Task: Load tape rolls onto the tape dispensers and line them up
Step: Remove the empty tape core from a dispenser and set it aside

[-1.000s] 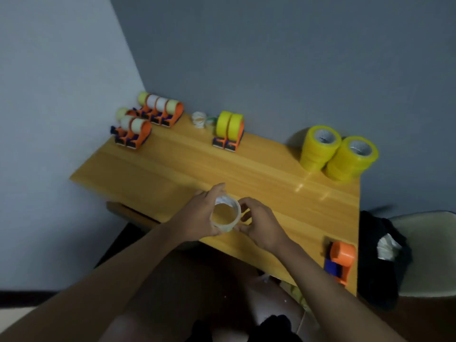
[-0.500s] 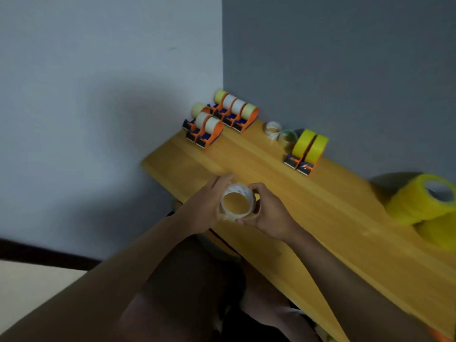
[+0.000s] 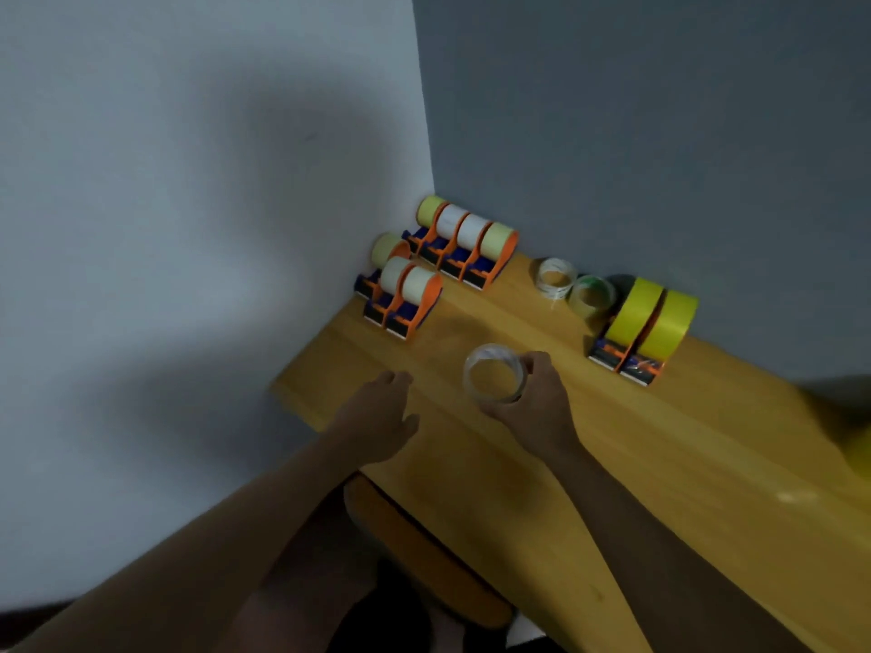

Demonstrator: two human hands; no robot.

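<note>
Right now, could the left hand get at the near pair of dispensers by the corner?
Probably yes. The left hand is open and holds nothing, and only bare table lies between it and the near pair of dispensers. The right hand holds the clear roll off to the side.

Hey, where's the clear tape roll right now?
In the head view, the clear tape roll is held in the right hand over the wooden table, centre frame, between the cream-roll dispensers and the two yellow-roll dispensers.

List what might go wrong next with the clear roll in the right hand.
1. Only the right hand grips the clear tape roll; the left hand is off it, so it could slip.
2. Carried toward the back, it might knock the two loose rolls beside the yellow dispensers.
</note>
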